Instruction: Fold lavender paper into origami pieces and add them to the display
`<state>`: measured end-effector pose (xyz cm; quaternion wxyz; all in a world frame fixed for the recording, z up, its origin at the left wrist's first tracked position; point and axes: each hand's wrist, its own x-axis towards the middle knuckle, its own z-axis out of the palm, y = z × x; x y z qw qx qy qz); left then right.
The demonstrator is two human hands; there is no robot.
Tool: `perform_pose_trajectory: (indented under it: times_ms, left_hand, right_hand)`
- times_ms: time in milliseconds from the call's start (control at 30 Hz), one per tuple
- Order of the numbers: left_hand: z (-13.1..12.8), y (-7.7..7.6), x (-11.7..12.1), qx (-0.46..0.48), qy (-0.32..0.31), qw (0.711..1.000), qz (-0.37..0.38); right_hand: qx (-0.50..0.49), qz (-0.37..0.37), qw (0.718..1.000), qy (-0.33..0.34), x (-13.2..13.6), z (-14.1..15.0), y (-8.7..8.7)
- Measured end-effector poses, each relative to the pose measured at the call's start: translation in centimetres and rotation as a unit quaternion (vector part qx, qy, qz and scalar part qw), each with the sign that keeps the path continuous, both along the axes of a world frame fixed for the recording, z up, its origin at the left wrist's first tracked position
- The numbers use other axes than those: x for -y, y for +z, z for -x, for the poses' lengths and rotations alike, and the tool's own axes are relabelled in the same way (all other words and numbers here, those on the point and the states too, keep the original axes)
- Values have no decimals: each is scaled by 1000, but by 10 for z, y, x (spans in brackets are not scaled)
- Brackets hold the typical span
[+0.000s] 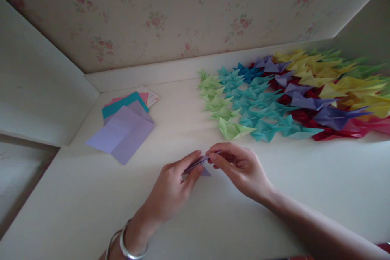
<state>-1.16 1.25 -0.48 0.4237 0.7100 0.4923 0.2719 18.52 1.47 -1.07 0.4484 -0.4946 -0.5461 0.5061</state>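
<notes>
A small folded piece of lilac paper is held between my two hands just above the white tabletop. My left hand is closed on it from the left, thumb in front and fingers behind. From the right, my right hand pinches the paper's upper end between thumb and forefinger. Part of the folded paper is hidden by the fingers. Two bangles circle my left wrist.
Lilac sheets lie to the left over a teal sheet and pink paper. Rows of folded paper cranes in green, teal, blue, purple, red and yellow cover the back right. A flowered wall stands behind the white table.
</notes>
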Motion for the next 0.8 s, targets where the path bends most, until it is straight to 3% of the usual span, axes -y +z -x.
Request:
perform_pose_trajectory:
  times_ms: [133, 233, 300, 367, 467, 600, 800]
  left_hand:
    - [-3, 2, 1, -42, -38, 998, -25]
    - [-4, 4, 1, -81, 15, 996, -42]
    - [-4, 5, 1, -78, 56, 995, -37]
    - [-5, 6, 1, -47, 66, 997, -12]
    - [-7, 12, 1, 40, 37, 997, 51]
    - [-9, 19, 1, 134, 2, 985, 105]
    - [-7, 18, 0, 158, -6, 979, 132]
  right_hand:
    - [-16, -25, 999, 24, 5, 6, -4]
    - [-34, -63, 997, -31, 12, 11, -7]
    - [-19, -89, 995, -30, 17, 14, -9]
    - [4, -84, 996, 23, 20, 16, -8]
    - [1, -21, 996, 84, 19, 17, -5]
    - [-13, 8, 997, 72, 15, 16, -1]
    - [-15, 22, 999, 47, 13, 14, -5]
